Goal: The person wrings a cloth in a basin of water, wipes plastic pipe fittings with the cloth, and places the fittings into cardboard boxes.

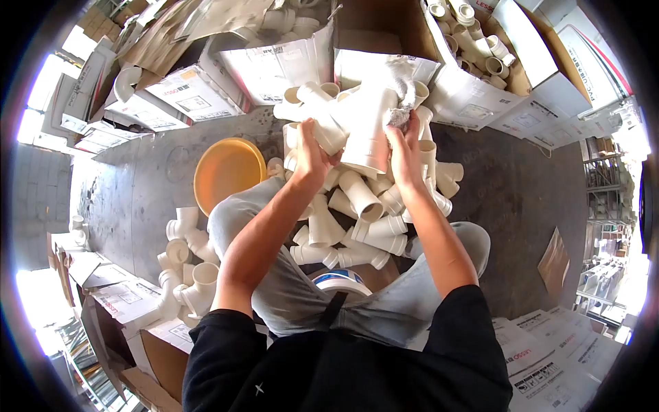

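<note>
A person in a black short-sleeved top (343,378) and grey trousers (288,302) sits with knees apart, both hands raised over a heap of white pipe fittings (360,196). Between the hands is a large white branched fitting (368,134), held just above the heap, its wide round end tipped down toward the lap. The left hand (314,156) grasps the branched fitting by its side outlet, fingers curled about the outer wall. The right hand (406,147) is closed on a crumpled greyish rag (399,115) at the other side of the fitting (how firmly the fingers beneath also bear on the plastic, one cannot tell). A yellow-orange basin (230,175) rests on the dark floor (522,199), near the left knee, and more white elbows and tees (192,271) lie in a second group beside the left thigh. Beyond the heap stands a row of cartons; the open carton (473,103) toward the right holds further fittings. Flattened printed cardboard (549,350) lies behind on the right, and a loose brown piece (553,264) rests on the floor.
</note>
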`<state>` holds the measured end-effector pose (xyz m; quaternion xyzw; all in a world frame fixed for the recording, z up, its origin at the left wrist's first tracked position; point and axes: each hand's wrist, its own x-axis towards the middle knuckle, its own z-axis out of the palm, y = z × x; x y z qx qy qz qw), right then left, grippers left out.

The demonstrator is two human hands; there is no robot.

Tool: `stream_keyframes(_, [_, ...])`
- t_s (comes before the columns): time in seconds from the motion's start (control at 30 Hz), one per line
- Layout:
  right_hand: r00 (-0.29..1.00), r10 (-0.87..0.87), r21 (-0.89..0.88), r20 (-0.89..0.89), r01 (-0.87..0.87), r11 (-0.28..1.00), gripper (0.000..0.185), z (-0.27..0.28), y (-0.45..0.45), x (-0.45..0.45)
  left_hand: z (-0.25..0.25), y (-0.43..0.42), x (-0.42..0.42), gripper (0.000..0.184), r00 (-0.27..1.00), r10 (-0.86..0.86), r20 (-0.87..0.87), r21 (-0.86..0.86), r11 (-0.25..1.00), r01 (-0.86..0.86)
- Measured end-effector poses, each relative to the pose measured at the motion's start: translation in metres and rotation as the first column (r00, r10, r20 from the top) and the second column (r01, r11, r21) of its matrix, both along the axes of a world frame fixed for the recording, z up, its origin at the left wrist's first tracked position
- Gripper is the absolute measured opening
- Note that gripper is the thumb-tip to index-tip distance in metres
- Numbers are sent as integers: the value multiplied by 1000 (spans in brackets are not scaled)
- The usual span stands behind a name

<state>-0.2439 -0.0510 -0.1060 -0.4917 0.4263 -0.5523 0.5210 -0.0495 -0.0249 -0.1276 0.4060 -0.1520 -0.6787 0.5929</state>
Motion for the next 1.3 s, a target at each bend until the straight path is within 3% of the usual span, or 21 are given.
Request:
stream_keyframes(0.07, [966,18,224,258,-78,972,76,3,5,5,-4,0,-2,66,1000,4,6,74,997,-4])
stream_keyframes(0.17, [844,150,335,516,-360,871,70,22,17,7,11,5,-12,71,1000,5,27,88,996,-7])
stream_keyframes(0.3, [807,110,414,580,-408,814,63,22,20,4,10,4,-8,69,966,-3,260,-26,1000,10])
stream_keyframes(0.33, [807,37,465,589,-376,802,59,16,15,4,11,3,-9,67,930,148,337,-118,986,-114])
stream_keyframes(0.43, [785,-18,482,619,-362,798,56,14,9,5,25,7,-12,65,791,188,582,-390,918,68])
stream_keyframes(0.57, [865,87,541,495,-385,748,59,13,-1,-6,11,3,-5,75,496,324,806,-447,882,149])
stream_keyframes(0.6, [889,141,553,436,-388,737,60,17,0,-7,16,2,-5,75,466,385,797,-504,848,161])
stream_keyframes(0.7, [897,157,589,414,-395,705,62,14,-1,-8,31,8,-4,64,130,515,847,-530,801,278])
stream_keyframes(0.8, [914,288,640,287,-407,652,63,20,-2,-12,34,10,-5,62,101,547,831,-554,797,238])
stream_keyframes(0.9, [927,326,644,184,-365,673,67,27,1,-9,23,1,-1,72,391,487,781,-557,826,83])
stream_keyframes(1.0, [936,326,659,135,-330,675,68,21,-1,-13,21,0,4,68,487,478,731,-527,849,-43])
stream_keyframes(1.03, [953,249,635,172,-300,712,77,17,-4,-17,21,-1,6,68,503,472,724,-500,861,-90])
stream_keyframes(1.13, [931,144,506,336,-308,806,72,30,-9,-24,18,-4,16,69,551,437,711,-407,895,-183])
stream_keyframes(1.23, [922,-41,398,385,-126,909,56,30,-10,-18,25,-2,19,69,693,337,638,-245,941,-233])
stream_keyframes(1.27, [912,-50,308,406,-85,948,53,20,-12,-17,28,-2,19,69,750,306,586,-178,952,-249])
stream_keyframes(1.3, [945,-81,172,317,27,985,49,22,-9,-13,27,-2,18,69,791,319,522,-179,948,-264])
